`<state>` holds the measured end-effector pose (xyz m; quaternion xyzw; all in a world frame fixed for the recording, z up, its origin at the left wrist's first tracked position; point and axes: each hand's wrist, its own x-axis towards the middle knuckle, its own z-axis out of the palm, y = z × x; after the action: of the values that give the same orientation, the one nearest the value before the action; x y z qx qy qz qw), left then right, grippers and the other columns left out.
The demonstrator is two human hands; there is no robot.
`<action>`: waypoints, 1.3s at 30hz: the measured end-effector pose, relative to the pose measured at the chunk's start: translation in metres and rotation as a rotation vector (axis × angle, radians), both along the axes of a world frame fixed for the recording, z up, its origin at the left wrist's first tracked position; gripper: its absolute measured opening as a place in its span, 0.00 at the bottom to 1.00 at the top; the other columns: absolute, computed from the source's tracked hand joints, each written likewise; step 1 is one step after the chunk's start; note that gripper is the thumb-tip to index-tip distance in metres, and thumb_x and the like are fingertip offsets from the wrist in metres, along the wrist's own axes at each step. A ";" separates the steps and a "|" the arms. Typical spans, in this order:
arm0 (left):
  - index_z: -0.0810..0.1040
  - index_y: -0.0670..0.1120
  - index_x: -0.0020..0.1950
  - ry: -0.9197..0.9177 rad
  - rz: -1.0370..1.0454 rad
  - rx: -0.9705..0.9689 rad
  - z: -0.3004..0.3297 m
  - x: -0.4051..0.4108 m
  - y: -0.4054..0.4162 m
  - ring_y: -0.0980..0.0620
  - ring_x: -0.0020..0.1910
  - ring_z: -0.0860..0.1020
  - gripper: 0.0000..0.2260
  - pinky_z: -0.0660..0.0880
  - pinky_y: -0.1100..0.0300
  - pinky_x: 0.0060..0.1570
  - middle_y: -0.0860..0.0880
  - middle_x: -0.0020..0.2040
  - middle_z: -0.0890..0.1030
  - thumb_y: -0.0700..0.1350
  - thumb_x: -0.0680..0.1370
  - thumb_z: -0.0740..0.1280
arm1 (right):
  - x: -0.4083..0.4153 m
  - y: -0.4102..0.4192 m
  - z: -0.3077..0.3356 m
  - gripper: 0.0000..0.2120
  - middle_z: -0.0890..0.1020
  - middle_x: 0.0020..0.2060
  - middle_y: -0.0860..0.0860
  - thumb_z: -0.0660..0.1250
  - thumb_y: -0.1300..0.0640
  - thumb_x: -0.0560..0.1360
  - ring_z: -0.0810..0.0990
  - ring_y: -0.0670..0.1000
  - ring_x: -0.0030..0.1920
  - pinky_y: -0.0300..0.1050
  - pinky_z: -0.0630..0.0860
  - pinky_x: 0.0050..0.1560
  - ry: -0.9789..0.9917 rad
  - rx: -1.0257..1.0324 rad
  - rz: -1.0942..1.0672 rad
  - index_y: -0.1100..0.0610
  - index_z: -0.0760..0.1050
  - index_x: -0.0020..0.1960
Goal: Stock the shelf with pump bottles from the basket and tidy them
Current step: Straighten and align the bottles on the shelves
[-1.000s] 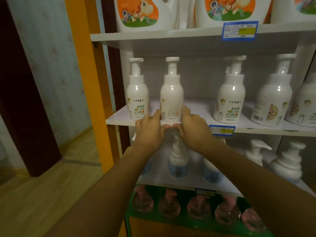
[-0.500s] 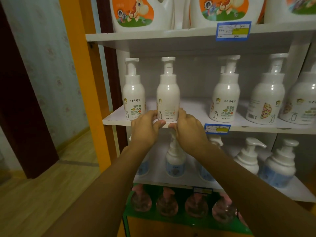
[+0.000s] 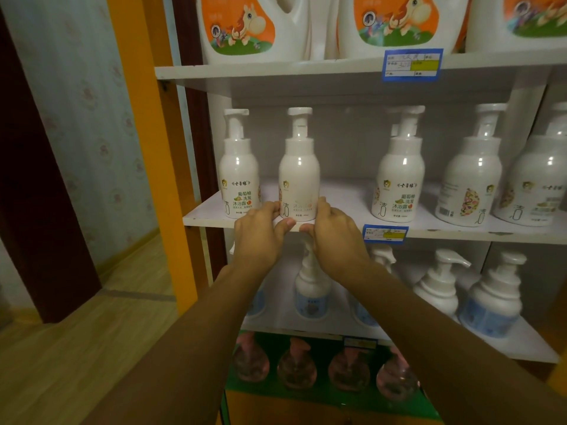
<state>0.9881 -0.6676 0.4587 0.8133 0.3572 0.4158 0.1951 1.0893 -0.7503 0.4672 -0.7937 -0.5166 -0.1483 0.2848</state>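
Both hands are up at the middle shelf (image 3: 211,217), centre of the frame. The left hand (image 3: 259,237) and the right hand (image 3: 334,237) bracket the base of one white pump bottle (image 3: 299,179), the second from the left in its row. The left fingers (image 3: 271,208) curl onto the lower left of the bottle, the right fingers (image 3: 323,207) onto its lower right, and the two thumbs nearly meet along the shelf's front edge just below it. So each grip is wrapped on that bottle from its own side. The bottle stands upright on the shelf, pump head on top, its label turned partly away so only some of the print shows.

Just beside it to the left stands a matching bottle (image 3: 239,176), label facing out, close to the shelf's left end. To the right there is a clear gap, then three more white pump bottles (image 3: 399,179) in a line running to the right edge of the frame. A blue price tag (image 3: 385,234) is fixed to the shelf edge right of the right hand.

Upper frame: big white jugs with orange cartoon labels (image 3: 245,26) on the top shelf. Lower frame, behind the forearms: squat white pump bottles with blue labels (image 3: 491,305), and below those a row of pinkish bottles (image 3: 294,368) on a green base. An orange post (image 3: 144,118) runs down the left side of the shelving.
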 end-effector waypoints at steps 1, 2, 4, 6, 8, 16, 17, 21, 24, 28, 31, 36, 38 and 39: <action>0.73 0.50 0.63 0.009 0.003 0.005 -0.001 0.000 0.001 0.46 0.60 0.75 0.16 0.73 0.46 0.62 0.48 0.60 0.80 0.53 0.76 0.66 | 0.000 0.000 0.000 0.28 0.74 0.64 0.59 0.64 0.49 0.77 0.74 0.58 0.64 0.51 0.75 0.60 0.000 0.003 -0.001 0.61 0.59 0.71; 0.73 0.50 0.63 0.018 0.005 0.008 -0.001 0.000 0.002 0.46 0.60 0.75 0.17 0.73 0.46 0.62 0.48 0.59 0.80 0.53 0.77 0.65 | 0.000 0.000 0.000 0.28 0.74 0.64 0.59 0.64 0.49 0.77 0.74 0.58 0.63 0.51 0.75 0.60 -0.002 0.006 -0.003 0.61 0.59 0.71; 0.72 0.51 0.64 0.041 0.020 0.010 -0.004 0.001 0.003 0.46 0.60 0.75 0.17 0.73 0.45 0.61 0.48 0.59 0.79 0.54 0.77 0.64 | 0.001 0.001 -0.002 0.28 0.75 0.64 0.59 0.64 0.49 0.77 0.74 0.57 0.63 0.50 0.75 0.60 -0.017 0.012 -0.004 0.61 0.59 0.71; 0.71 0.51 0.65 0.056 0.047 0.030 -0.006 0.004 0.003 0.45 0.60 0.74 0.18 0.72 0.45 0.61 0.48 0.59 0.78 0.55 0.77 0.63 | 0.001 0.002 -0.003 0.29 0.74 0.63 0.59 0.64 0.49 0.77 0.74 0.57 0.63 0.50 0.75 0.60 -0.028 0.020 -0.016 0.61 0.58 0.71; 0.70 0.50 0.66 0.065 0.067 0.034 -0.007 0.005 -0.001 0.45 0.62 0.72 0.18 0.70 0.45 0.63 0.48 0.59 0.78 0.54 0.78 0.62 | -0.001 0.001 -0.004 0.29 0.74 0.63 0.59 0.63 0.49 0.78 0.74 0.57 0.63 0.49 0.74 0.60 -0.033 0.015 -0.034 0.61 0.57 0.72; 0.71 0.46 0.64 -0.245 -0.043 0.028 -0.005 -0.014 -0.043 0.53 0.59 0.75 0.14 0.74 0.56 0.57 0.49 0.60 0.78 0.48 0.79 0.63 | -0.018 -0.036 0.000 0.35 0.73 0.63 0.56 0.68 0.46 0.74 0.72 0.54 0.62 0.45 0.72 0.59 0.005 0.112 0.035 0.60 0.56 0.73; 0.71 0.46 0.63 -0.297 -0.048 0.078 -0.006 -0.018 -0.052 0.53 0.59 0.75 0.13 0.75 0.57 0.57 0.49 0.59 0.78 0.47 0.79 0.63 | -0.019 -0.052 -0.003 0.34 0.74 0.62 0.56 0.67 0.45 0.74 0.73 0.54 0.61 0.46 0.72 0.59 -0.034 0.165 0.061 0.60 0.59 0.73; 0.75 0.45 0.61 -0.221 -0.197 0.290 -0.015 -0.008 -0.071 0.54 0.57 0.77 0.12 0.76 0.55 0.57 0.48 0.56 0.80 0.44 0.79 0.64 | 0.013 -0.109 -0.009 0.27 0.79 0.51 0.56 0.63 0.43 0.75 0.76 0.55 0.51 0.45 0.71 0.53 -0.183 0.409 0.042 0.61 0.69 0.65; 0.73 0.47 0.64 -0.160 -0.288 0.220 -0.004 0.022 -0.090 0.55 0.58 0.74 0.14 0.73 0.58 0.60 0.50 0.58 0.78 0.48 0.79 0.63 | 0.053 -0.130 0.003 0.30 0.76 0.56 0.55 0.68 0.46 0.72 0.73 0.55 0.56 0.44 0.67 0.55 -0.041 0.379 -0.019 0.59 0.65 0.68; 0.70 0.48 0.66 0.015 -0.346 0.119 0.016 0.063 -0.105 0.52 0.59 0.75 0.20 0.74 0.56 0.59 0.50 0.62 0.77 0.52 0.77 0.66 | 0.086 -0.138 0.007 0.37 0.73 0.64 0.55 0.67 0.40 0.71 0.71 0.56 0.63 0.51 0.70 0.61 0.117 0.300 -0.038 0.55 0.59 0.72; 0.71 0.47 0.62 0.153 -0.338 0.106 0.025 0.084 -0.101 0.48 0.55 0.78 0.21 0.77 0.51 0.55 0.48 0.58 0.79 0.54 0.74 0.69 | 0.096 -0.133 0.005 0.39 0.73 0.65 0.54 0.67 0.37 0.70 0.72 0.56 0.63 0.56 0.71 0.62 0.185 0.200 -0.014 0.55 0.57 0.72; 0.69 0.46 0.58 0.310 -0.310 0.102 0.024 0.088 -0.080 0.47 0.52 0.78 0.22 0.76 0.51 0.55 0.47 0.56 0.80 0.57 0.73 0.69 | 0.106 -0.113 0.007 0.31 0.76 0.59 0.45 0.65 0.34 0.68 0.74 0.52 0.60 0.52 0.64 0.59 0.136 0.041 -0.020 0.48 0.63 0.64; 0.69 0.46 0.61 0.286 -0.337 0.089 0.022 0.086 -0.077 0.49 0.53 0.79 0.22 0.77 0.52 0.55 0.47 0.58 0.80 0.57 0.73 0.69 | 0.109 -0.106 0.005 0.32 0.77 0.59 0.43 0.62 0.31 0.65 0.74 0.51 0.60 0.56 0.64 0.61 0.156 0.055 0.000 0.45 0.64 0.64; 0.69 0.47 0.63 0.259 -0.356 0.081 0.021 0.085 -0.077 0.49 0.54 0.79 0.24 0.77 0.54 0.55 0.48 0.60 0.79 0.56 0.73 0.69 | 0.108 -0.104 0.004 0.31 0.77 0.59 0.43 0.63 0.31 0.66 0.73 0.51 0.61 0.54 0.63 0.60 0.150 0.063 -0.004 0.44 0.64 0.64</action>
<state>1.0734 -0.7447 0.4798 0.9173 0.2132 0.2808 0.1851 1.1974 -0.8546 0.4713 -0.7944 -0.4872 -0.1052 0.3472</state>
